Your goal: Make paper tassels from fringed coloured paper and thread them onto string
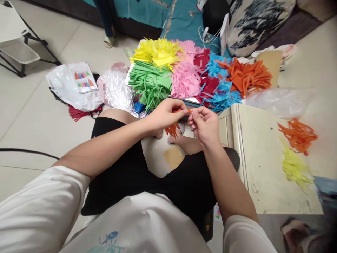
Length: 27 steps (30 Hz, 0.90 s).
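Note:
Between my knees hangs an orange tissue-paper tassel (pixel 172 130), its cut fringe pointing down. My left hand (pixel 168 113) is closed on its twisted upper part, which runs to the right past the thumb. The fingertips of my right hand (pixel 204 123) pinch the right end of that twist, so both hands meet there. Just beyond them lie piles of fringed paper: green (pixel 150 82), yellow (pixel 158 52), pink (pixel 185 79), blue (pixel 223 95) and orange (pixel 249 77). Dark red fringed paper (pixel 209 86) lies between the pink and the blue.
On my right stands a cream wooden cabinet top (pixel 263 165) with orange tassels (pixel 300 135) and yellow tassels (pixel 296 165). Silver fringe (pixel 117 91) and a white plastic bag (pixel 71 95) lie at left. A person's foot (pixel 109 41) shows near the teal sofa (pixel 139 14).

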Available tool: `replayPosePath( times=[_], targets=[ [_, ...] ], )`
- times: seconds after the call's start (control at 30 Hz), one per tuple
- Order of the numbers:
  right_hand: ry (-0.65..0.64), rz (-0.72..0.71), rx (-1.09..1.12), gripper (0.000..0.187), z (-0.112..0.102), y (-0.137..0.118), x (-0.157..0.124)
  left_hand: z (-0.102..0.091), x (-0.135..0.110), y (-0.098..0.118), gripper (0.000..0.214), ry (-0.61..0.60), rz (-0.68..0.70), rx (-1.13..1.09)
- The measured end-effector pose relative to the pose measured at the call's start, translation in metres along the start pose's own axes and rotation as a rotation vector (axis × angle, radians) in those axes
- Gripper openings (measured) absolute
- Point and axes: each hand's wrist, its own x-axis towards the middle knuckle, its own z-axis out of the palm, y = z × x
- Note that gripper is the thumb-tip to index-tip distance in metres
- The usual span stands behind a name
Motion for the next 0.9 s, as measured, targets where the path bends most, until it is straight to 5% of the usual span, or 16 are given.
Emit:
replayPosePath(
  times=[0.6,0.9],
  targets=[
    [0.107,-0.101,-0.168,0.048,0.01,-0.002,-0.012,-0.003,-0.004,0.005,0.023,-0.038,0.017,0.173],
    [0.08,-0.08,-0.128,0.057,0.008,-0.004,-0.01,-0.001,-0.005,0.007,0.022,-0.007,0.047,0.12]
  ],
)
